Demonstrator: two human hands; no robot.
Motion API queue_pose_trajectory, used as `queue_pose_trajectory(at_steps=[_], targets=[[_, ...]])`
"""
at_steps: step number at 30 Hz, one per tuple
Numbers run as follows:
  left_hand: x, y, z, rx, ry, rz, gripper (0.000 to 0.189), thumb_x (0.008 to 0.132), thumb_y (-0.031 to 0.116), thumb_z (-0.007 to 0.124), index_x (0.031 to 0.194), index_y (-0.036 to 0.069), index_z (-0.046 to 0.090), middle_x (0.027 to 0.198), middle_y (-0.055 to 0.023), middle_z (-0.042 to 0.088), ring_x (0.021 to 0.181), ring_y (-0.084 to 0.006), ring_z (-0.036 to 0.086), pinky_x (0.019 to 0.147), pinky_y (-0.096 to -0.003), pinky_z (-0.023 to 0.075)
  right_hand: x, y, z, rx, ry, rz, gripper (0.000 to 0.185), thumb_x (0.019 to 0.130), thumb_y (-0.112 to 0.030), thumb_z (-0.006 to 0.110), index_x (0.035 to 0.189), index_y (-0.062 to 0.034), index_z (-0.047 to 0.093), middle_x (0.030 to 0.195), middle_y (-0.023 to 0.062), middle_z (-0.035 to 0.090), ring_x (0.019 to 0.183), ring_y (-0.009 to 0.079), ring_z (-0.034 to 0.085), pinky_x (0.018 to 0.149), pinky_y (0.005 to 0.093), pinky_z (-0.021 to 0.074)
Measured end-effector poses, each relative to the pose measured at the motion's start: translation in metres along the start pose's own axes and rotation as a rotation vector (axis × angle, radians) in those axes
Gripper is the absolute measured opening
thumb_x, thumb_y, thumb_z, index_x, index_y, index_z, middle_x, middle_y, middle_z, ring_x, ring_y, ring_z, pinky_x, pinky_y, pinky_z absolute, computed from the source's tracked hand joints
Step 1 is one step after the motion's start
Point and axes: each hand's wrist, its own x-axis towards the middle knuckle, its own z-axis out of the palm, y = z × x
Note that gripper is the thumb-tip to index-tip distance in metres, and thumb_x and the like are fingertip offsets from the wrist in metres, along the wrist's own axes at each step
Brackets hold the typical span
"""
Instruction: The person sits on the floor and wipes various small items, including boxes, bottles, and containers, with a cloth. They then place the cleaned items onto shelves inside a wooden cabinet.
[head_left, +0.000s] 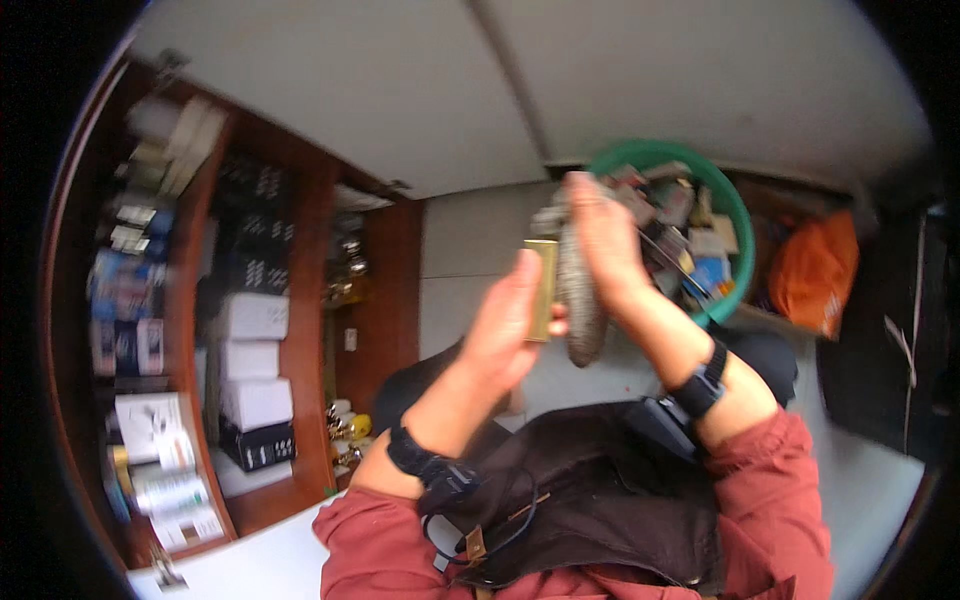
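My left hand (499, 322) is wrapped around a flat, gold-coloured metal piece (541, 291), held upright. Close beside it, my right hand (604, 236) lies against a grey, fuzzy cloth or pad (581, 300) that hangs down between the two hands. The picture is blurred, so whether the cloth touches the metal piece cannot be told. Beyond my right hand stands a green round basket (742, 217) full of mixed small boxes and packages, with a thin rod lying across them.
An open reddish-brown cabinet (300, 315) at the left holds white boxes (256, 401), dark boxes (247, 255) and shiny metal fittings. An orange bag (816, 274) lies right of the basket. White panels rise ahead, and a black case-like thing (862, 360) stands far right.
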Motion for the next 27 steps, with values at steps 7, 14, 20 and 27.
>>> queue_pose_trajectory(at_steps=[7,14,20,27], targets=[[0.028,-0.010,-0.004,-0.252,0.372,0.426,0.030,0.099,0.037,0.041,0.109,0.010,0.049,0.099,-0.0040,0.058,0.092,-0.0151,0.055,0.083,-0.0309,0.0469,-0.030,0.034,0.037,-0.102,-0.254,-0.296,0.049,0.099,-0.044,0.038,0.122,-0.0019,0.049,0.112,0.0106,0.059,0.103,0.0183,0.055,0.091,0.0301,0.0434],[0.027,-0.024,-0.006,0.026,0.409,0.597,0.035,0.099,0.034,0.044,0.121,0.010,0.031,0.113,-0.0085,0.043,0.104,-0.0155,0.044,0.091,-0.0296,0.0398,-0.021,0.063,0.036,-0.207,-0.196,-0.356,0.037,0.098,-0.031,0.046,0.097,0.0027,0.059,0.082,0.0090,0.062,0.075,0.0141,0.053,0.069,0.0300,0.0452],[0.020,-0.037,-0.013,0.094,0.251,0.587,0.042,0.099,0.020,0.045,0.132,0.011,0.021,0.126,-0.0098,0.039,0.120,-0.0179,0.037,0.102,-0.0320,0.0325,-0.012,0.057,0.036,-0.309,-0.108,-0.419,0.038,0.097,-0.032,0.047,0.087,0.0025,0.061,0.070,0.0120,0.060,0.065,0.0167,0.051,0.062,0.0326,0.0441],[-0.003,0.000,-0.031,0.100,0.246,0.598,0.037,0.099,0.020,0.045,0.131,0.012,0.028,0.117,-0.0095,0.052,0.107,-0.0160,0.050,0.089,-0.0302,0.0450,0.002,0.060,0.039,-0.102,-0.203,-0.270,0.039,0.097,-0.033,0.049,0.078,0.0004,0.057,0.067,0.0001,0.053,0.064,0.0108,0.045,0.059,0.0286,0.0399]])
